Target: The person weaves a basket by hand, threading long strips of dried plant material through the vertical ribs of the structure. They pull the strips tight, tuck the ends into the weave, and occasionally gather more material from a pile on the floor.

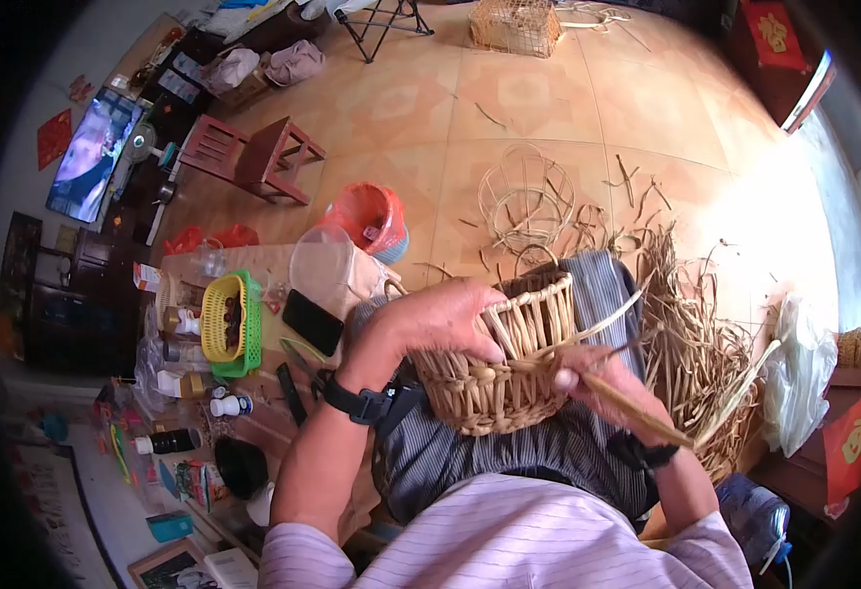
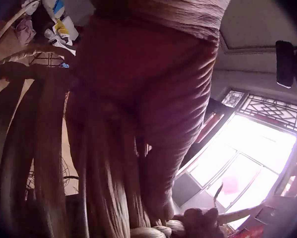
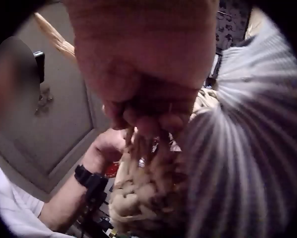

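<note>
A woven basket (image 1: 494, 395) of dried plant strands sits tilted on the person's lap, with upright stakes above a thick braided lower wall. My left hand (image 1: 447, 316) grips its near-left side, thumb against the stakes. In the left wrist view, the left hand (image 2: 153, 109) covers part of the stakes (image 2: 46, 148). At the basket's right side, my right hand (image 1: 602, 376) has curled fingers holding a brownish strand (image 1: 636, 407) that trails toward the right wrist. A pale strand (image 1: 607, 322) sticks out from the weave above this hand. The right wrist view shows the curled fingers (image 3: 146, 124) close over the weave (image 3: 133, 198).
A heap of dried strands (image 1: 685, 344) lies on the floor to the right, beside a clear plastic bag (image 1: 801, 363). On the left, a low table holds a phone (image 1: 313, 322), a yellow-green basket (image 1: 231, 324) and bottles. A red-lined bucket (image 1: 366, 218) and wire frame (image 1: 526, 201) stand ahead.
</note>
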The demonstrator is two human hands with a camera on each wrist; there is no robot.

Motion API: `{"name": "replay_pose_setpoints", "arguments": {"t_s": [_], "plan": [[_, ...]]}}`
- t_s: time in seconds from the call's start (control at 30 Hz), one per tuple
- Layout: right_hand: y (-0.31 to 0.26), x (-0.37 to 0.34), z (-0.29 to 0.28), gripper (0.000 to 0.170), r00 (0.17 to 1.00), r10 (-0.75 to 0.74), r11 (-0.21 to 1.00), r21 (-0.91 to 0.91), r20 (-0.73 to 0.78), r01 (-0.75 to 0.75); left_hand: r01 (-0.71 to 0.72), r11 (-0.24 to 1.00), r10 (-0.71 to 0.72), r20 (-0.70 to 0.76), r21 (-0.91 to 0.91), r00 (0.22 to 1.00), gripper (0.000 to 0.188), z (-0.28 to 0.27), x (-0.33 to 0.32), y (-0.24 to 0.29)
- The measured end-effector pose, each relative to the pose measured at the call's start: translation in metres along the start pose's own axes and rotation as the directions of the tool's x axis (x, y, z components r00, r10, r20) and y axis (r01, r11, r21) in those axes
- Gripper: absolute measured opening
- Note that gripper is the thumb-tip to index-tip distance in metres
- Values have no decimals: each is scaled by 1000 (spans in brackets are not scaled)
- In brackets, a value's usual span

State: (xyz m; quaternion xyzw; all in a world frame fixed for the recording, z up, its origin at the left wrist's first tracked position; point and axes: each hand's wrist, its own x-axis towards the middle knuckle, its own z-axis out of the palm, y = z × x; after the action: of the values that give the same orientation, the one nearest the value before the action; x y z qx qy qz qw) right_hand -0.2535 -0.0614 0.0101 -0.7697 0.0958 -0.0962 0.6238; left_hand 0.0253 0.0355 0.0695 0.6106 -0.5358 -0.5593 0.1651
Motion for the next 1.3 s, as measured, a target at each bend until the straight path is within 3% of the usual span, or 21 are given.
{"name": "replay_pose_setpoints", "arguments": {"t_s": [0.03,0.07,0.2,0.3,0.33,0.43,0.47,0.6,0.7,0.73,0.77,0.8,0.83,0.9,0.97,1.03,1.07,1.17,1.2,1.3], "plan": [[15,1,1,43,998,53,971,234,18,-56,-3,1000,3,0,5,1000,40,2,0,0],[23,0,-2,44,995,92,956,277,36,-98,-8,1000,8,-3,12,1000,40,2,1,0],[27,-2,1,40,978,207,922,336,-8,-192,-26,1000,27,-4,12,1000,40,1,1,1],[13,-9,4,37,984,172,899,403,34,-171,-76,994,75,12,84,997,40,-2,0,2],[11,-11,10,29,996,88,901,425,8,-83,-88,996,88,30,4,996,38,-1,-3,4],[18,-18,20,19,978,-204,955,209,-44,209,-118,993,115,107,25,988,37,-5,-6,2],[16,-17,17,11,976,-217,976,7,17,217,-81,996,86,115,-43,990,36,-3,-5,-5],[9,-10,20,13,980,-192,978,-89,-46,187,-52,999,52,-10,-10,999,31,-6,-5,-8],[-1,-9,16,14,977,-203,979,-51,-67,199,-199,978,157,-400,-66,903,31,2,-16,12],[3,-11,16,14,971,-232,962,-158,-49,222,-114,952,250,-505,285,826,29,5,-19,35],[2,-13,16,14,975,-209,968,-158,-68,196,-183,824,496,-527,535,690,26,17,-14,32],[-3,-13,16,14,975,-210,969,-148,-67,198,-277,653,683,-390,704,618,26,30,-10,35],[-3,-9,17,15,973,-225,967,-134,-53,217,-234,660,636,-366,713,679,22,47,-5,36],[18,-13,26,16,974,-212,965,-172,-80,196,-84,535,599,-308,840,739,13,87,16,23],[13,-10,28,21,980,-183,981,-85,-83,176,-33,572,678,-450,820,581,12,111,32,11],[13,-16,36,25,995,-50,994,88,-87,58,-32,582,668,-456,812,588,14,108,18,21],[12,-18,38,27,996,34,985,170,-82,-19,-86,661,600,-455,746,658,18,105,10,23],[7,-12,34,31,995,-73,992,94,-74,80,-41,717,543,-521,696,658,21,113,13,23],[12,-13,36,32,993,-80,989,117,-82,89,46,682,509,-519,730,686,25,118,16,22],[20,-13,37,32,984,-144,988,36,-105,149,42,647,560,-512,761,652,29,121,17,20]]}}
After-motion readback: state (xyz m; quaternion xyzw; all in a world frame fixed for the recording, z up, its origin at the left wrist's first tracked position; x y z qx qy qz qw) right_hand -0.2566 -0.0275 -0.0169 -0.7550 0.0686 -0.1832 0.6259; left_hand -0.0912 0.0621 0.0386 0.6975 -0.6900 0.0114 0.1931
